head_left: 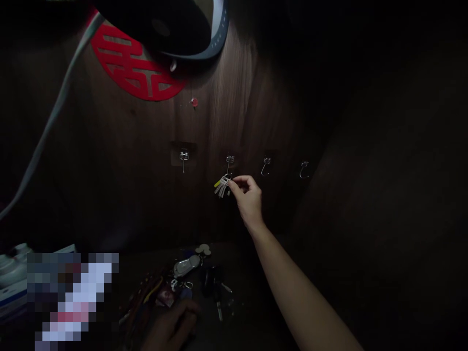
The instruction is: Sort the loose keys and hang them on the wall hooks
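My right hand (250,200) reaches up to the wall and pinches a bunch of keys (222,185) between thumb and forefinger. The keys, one with a yellow cover, hang at the tip of a metal hook (230,161); whether their ring is over the hook I cannot tell. Low in the view, my left hand (173,324) rests in dim light beside a pile of keyrings and cords. Its fingers are loosely bent and apart, with nothing visible in them. Near it lie a silver-grey oval fob (187,266), a metal clasp (188,284) and a loose key (219,310).
Other wall hooks (184,158) (265,166) (304,169) flank the one with the keys. Above are a red paper cutout (142,83), a dark cap (204,56) and a pale hanging strap (54,109). White bottles (10,268) stand at lower left, beside a blurred-out patch.
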Motion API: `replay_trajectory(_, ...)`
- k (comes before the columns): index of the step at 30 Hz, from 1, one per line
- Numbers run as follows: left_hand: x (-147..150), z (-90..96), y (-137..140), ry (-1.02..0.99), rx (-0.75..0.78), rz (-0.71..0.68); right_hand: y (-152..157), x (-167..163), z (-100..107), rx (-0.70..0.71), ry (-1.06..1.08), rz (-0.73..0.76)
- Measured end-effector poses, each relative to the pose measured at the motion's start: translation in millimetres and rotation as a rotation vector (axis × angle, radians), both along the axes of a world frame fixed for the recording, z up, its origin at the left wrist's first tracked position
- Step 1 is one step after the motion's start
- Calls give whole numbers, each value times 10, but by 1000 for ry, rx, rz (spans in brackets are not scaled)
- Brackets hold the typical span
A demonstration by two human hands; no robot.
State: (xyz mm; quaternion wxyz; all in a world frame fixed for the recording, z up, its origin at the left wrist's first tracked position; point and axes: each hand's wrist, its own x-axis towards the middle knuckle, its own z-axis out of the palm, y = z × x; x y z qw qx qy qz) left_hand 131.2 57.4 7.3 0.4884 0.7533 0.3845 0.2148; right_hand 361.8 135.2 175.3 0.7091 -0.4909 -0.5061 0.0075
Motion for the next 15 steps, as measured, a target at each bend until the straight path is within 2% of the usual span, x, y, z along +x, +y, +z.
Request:
replay_trajectory(6, 20, 70, -31, 11, -8, -5, -124, 11, -197, -51, -100, -19)
replay_trajectory(11, 14, 97, -22, 31, -1, -20, -308, -31, -339, -103, -167, 38)
replay_trajectory(15, 18, 93, -9, 40, 19, -9, -464, -38, -531, -147, -208, 92)
